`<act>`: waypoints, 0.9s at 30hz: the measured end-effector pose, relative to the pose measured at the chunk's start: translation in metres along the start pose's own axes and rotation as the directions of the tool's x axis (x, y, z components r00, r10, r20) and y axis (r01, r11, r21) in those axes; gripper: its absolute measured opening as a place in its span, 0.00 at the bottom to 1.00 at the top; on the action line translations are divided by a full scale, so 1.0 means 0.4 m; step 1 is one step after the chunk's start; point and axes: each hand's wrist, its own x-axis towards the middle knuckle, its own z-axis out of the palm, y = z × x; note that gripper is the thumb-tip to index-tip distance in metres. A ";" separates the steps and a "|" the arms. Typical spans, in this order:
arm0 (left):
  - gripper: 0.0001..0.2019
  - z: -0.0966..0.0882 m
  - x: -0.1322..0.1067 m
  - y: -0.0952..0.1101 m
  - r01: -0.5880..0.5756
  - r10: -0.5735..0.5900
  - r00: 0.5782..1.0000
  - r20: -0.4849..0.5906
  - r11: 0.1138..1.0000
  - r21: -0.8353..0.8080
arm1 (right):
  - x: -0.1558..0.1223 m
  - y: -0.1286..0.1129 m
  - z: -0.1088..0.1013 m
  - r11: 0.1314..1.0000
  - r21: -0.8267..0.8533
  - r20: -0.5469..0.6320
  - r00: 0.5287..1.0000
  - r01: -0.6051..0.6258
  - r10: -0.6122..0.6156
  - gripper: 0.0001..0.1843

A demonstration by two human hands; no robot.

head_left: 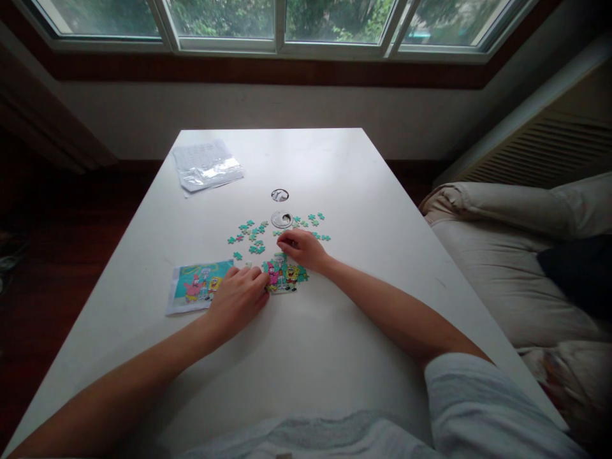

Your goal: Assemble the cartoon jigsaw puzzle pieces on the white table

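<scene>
A partly joined jigsaw puzzle [285, 274] with colourful cartoon figures lies flat on the white table. At its left edge my left hand [240, 290] rests with fingers bent; its fingertips touch the puzzle's side, and whatever they may hold is hidden. Over the puzzle's top edge, my right hand [302, 247] has its fingers pinched together, and I cannot make out what is in them. Partly under my left hand lies a picture sheet [189, 287] with the same figures. Loose teal puzzle pieces [257, 247] are scattered beyond both hands.
A clear plastic sleeve with papers [208, 166] lies at the table's far left. Two round cable holes [281, 219] sit in the tabletop [344, 178] past the pieces. To the right stands a pale sofa [488, 268]; windows [224, 19] are ahead.
</scene>
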 end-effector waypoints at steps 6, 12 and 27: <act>0.04 0.008 -0.001 0.003 0.010 -0.010 1.000 -0.007 1.000 0.008 | 0.001 0.005 0.004 1.000 -0.001 -0.002 1.000 0.007 -0.007 0.06; 0.05 0.004 0.001 0.007 0.022 -0.021 1.000 -0.014 1.000 0.009 | 0.000 0.008 0.005 1.000 -0.009 0.007 1.000 0.006 -0.006 0.05; 0.09 -0.058 0.008 -0.058 -0.256 0.259 0.966 0.020 0.961 -0.108 | -0.001 0.010 0.007 1.000 -0.008 0.006 1.000 0.020 -0.020 0.06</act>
